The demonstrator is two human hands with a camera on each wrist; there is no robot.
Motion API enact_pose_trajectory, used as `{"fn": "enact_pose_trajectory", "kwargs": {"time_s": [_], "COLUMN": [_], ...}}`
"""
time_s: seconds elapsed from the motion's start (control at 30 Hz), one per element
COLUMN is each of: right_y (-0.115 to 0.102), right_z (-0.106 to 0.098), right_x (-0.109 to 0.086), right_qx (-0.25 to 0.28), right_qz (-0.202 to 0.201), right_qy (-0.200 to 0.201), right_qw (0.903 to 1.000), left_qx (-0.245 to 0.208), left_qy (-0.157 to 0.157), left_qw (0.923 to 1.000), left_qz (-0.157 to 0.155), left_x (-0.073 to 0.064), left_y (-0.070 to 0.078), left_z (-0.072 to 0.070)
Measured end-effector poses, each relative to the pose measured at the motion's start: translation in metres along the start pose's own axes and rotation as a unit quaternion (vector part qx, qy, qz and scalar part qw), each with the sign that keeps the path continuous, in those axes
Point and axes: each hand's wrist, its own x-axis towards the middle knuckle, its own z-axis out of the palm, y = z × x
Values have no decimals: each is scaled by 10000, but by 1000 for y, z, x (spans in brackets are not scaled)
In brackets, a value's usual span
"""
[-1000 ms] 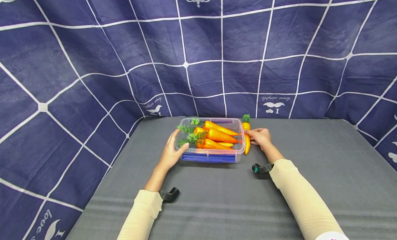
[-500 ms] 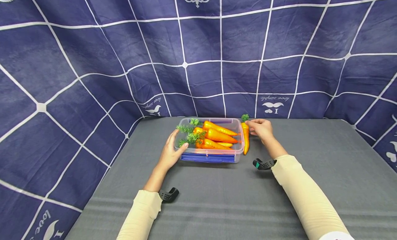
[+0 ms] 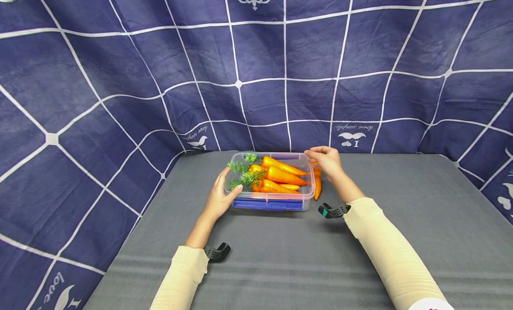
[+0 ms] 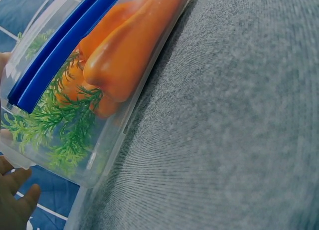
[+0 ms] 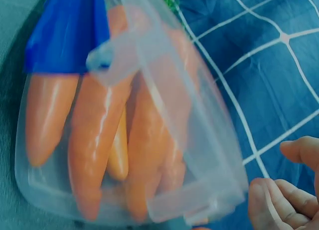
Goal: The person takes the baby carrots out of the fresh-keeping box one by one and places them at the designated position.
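A clear plastic food container [image 3: 267, 195] with a blue latch [image 3: 267, 204] holds several glossy carrots [image 3: 284, 174], their green tops [image 3: 246, 172] toward the left. My left hand [image 3: 217, 195] grips its left end, thumb over the near rim and fingers along the side. In the left wrist view, some of those fingers [image 4: 17, 182] show beside the container's corner. Along the right end lies one more carrot [image 3: 318, 185] on the table; the hand hides its leafy end. My right hand [image 3: 326, 160] is at the far right corner, with a gap between thumb and finger in the right wrist view.
Grey cloth [image 3: 264, 252] covers the table. A dark blue curtain [image 3: 264, 100] with white grid lines rises right behind the container and also along the left side. Black straps [image 3: 218, 252] sit on both wrists.
The right hand has moved from the loose carrot's middle up toward its leafy end, then left to the container's far right corner. The carrot has shifted slightly; the left hand stays put.
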Motion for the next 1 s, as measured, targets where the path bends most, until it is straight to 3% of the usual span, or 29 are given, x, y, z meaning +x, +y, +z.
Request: {"fn": "enact_pose_trajectory", "kwargs": {"time_s": [0.37,0.6,0.73,0.9,1.0], "right_y": [-13,-10,-7,2,5], "right_z": [25,50,58,62,62], "right_x": [-3,-12,-13,-11,-11], "right_qx": [-66,-808,-1332,-2077,-2374], "right_qz": [-106,-533,-911,-1557,-1735], "right_qy": [-531,-1256,-1497,-1773,-1969], "right_qw": [9985,9874,9755,9493,9353], "left_qx": [-3,28,16,1,-7], "left_qy": [-19,-9,-2,-11,-12], "left_qw": [10000,10000,10000,10000,10000], "left_qz": [-56,-23,-7,-50,-31], "left_x": [-2,-2,-1,-1,-1], "left_y": [1,1,1,1,1], "left_z": [-2,-3,-1,0,0]}}
